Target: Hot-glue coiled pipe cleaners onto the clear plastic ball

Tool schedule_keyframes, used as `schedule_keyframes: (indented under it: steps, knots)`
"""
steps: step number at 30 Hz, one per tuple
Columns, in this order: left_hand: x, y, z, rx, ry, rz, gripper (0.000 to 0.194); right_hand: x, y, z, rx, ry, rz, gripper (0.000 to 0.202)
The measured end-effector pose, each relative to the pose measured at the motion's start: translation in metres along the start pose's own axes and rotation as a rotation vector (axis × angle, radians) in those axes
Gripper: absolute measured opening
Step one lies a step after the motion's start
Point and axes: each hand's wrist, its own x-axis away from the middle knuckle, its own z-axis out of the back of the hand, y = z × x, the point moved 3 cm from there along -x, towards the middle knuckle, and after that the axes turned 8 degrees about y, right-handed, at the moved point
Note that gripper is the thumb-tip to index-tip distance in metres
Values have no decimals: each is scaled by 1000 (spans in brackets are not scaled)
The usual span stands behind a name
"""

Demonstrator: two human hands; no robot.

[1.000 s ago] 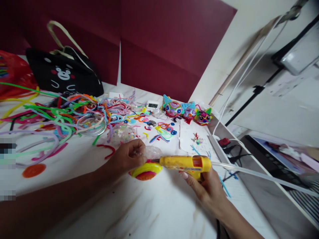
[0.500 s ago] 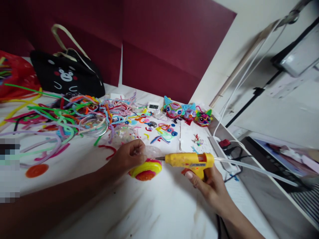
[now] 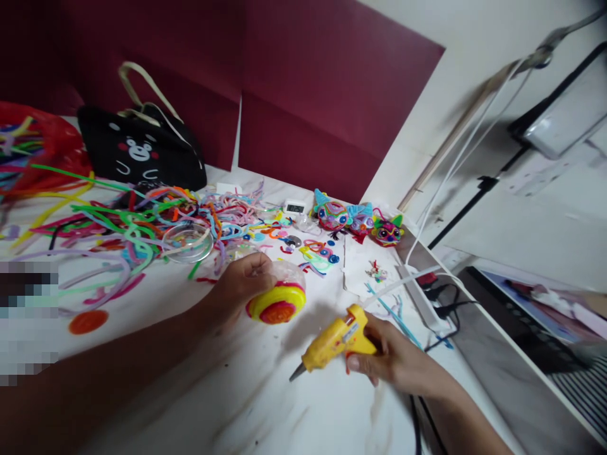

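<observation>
My left hand (image 3: 249, 281) is closed on a clear round ball whose lower side is covered with yellow, pink and orange coils (image 3: 279, 303). The ball is held above the white table (image 3: 199, 392). My right hand (image 3: 384, 354) grips a yellow glue gun (image 3: 336, 338) by its handle, with the metal nozzle pointing down and to the left, apart from the ball. A glue stick rises from the back of the gun.
Loose pipe cleaners (image 3: 128, 221) and a clear round dish (image 3: 188, 242) lie at the left. Behind are a black bag (image 3: 142, 148), a small clock (image 3: 294, 208) and decorated balls (image 3: 332, 217). A power strip (image 3: 420, 297) lies at the right.
The glue gun has moved down from the ball, and its nozzle has swung from pointing left to pointing down-left. The ball is slightly higher, with more of its clear top showing.
</observation>
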Motion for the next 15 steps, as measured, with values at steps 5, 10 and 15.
schedule_keyframes:
  steps: [5,10,15]
  knots:
    - [1,4,-4,93,-35,84,29,-7,10,-18,-22,-122,-100,54]
    - [6,8,-5,73,-18,116,32,-9,10,-24,-6,-128,-129,53]
    - [7,6,-8,37,-79,109,34,-5,-1,-23,212,-81,-15,40]
